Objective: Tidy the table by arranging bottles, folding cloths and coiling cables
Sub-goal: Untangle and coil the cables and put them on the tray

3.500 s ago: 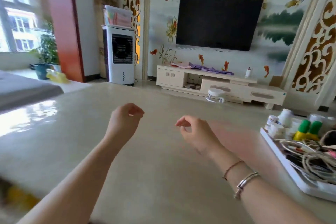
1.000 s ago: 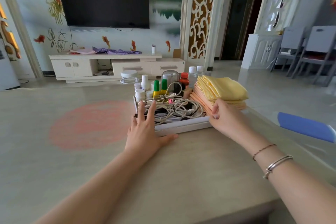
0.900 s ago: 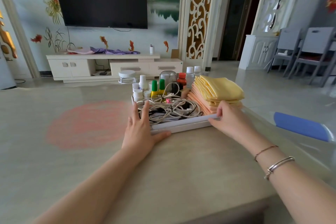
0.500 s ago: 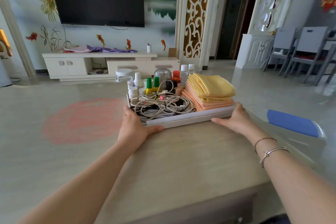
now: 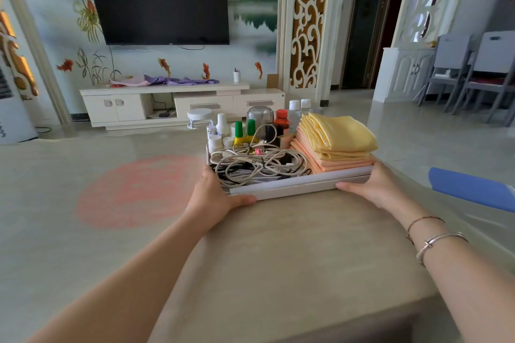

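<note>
Sliding toward the person across the table (image 5: 278, 253), the tray (image 5: 301, 185) has just been gripped at both near corners, left hand (image 5: 214, 198) and right hand (image 5: 376, 189) fingers curled round its rim, so sorting can begin: folded cloths (image 5: 338, 136) right, tangled cables (image 5: 256, 164) left, bottles (image 5: 250, 127) crowded behind.

White tray (image 5: 301, 185) — yellow-over-peach cloths (image 5: 338, 139), cream cables (image 5: 259, 164), green-capped bottles (image 5: 245, 131) — on beige table (image 5: 278, 253).

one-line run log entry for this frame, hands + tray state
left hand: grips white tray near-left corner | right hand: holds near-right corner | tray: tangled pale cables, small bottles, folded yellow and orange cloths | beige table: tray on it
</note>
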`<state>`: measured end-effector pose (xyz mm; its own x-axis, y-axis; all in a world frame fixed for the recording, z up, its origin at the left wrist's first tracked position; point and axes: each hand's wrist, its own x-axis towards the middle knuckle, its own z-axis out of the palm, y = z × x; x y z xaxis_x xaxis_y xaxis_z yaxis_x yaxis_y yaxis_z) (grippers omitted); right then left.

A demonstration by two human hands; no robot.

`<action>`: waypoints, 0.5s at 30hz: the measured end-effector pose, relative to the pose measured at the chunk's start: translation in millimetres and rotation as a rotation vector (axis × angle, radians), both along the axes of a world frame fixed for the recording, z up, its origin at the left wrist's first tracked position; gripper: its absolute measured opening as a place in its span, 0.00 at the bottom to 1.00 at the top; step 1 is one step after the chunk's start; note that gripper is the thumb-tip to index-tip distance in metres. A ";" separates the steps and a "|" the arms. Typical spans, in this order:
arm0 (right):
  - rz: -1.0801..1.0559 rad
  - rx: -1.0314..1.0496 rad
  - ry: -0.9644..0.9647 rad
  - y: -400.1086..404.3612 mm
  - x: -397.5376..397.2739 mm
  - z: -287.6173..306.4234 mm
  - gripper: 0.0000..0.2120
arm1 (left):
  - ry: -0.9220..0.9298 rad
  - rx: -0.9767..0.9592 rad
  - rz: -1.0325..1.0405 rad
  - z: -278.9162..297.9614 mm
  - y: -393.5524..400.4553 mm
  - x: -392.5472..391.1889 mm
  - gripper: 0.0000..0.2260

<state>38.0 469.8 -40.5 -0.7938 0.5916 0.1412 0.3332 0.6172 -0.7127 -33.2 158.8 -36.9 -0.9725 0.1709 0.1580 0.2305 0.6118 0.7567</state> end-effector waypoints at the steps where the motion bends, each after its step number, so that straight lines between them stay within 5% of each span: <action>1: -0.010 0.018 -0.003 0.6 -1.4 -1.1 0.46 | -0.006 0.003 -0.011 0.4 -1.4 -4.2 0.48; 7: -0.033 0.012 0.027 4.8 -9.2 -5.5 0.52 | -0.012 -0.013 -0.047 0.3 2.5 -23.1 0.50; 15: 0.005 0.066 -0.025 30.3 -45.0 0.8 0.43 | -0.028 -0.028 -0.050 3.7 26.2 -59.5 0.48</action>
<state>-7.0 500.1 -39.6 -0.8005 0.5776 0.1597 0.3475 0.6645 -0.6616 -92.7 185.0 -33.2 -0.9667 0.2232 0.1251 0.2400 0.6211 0.7461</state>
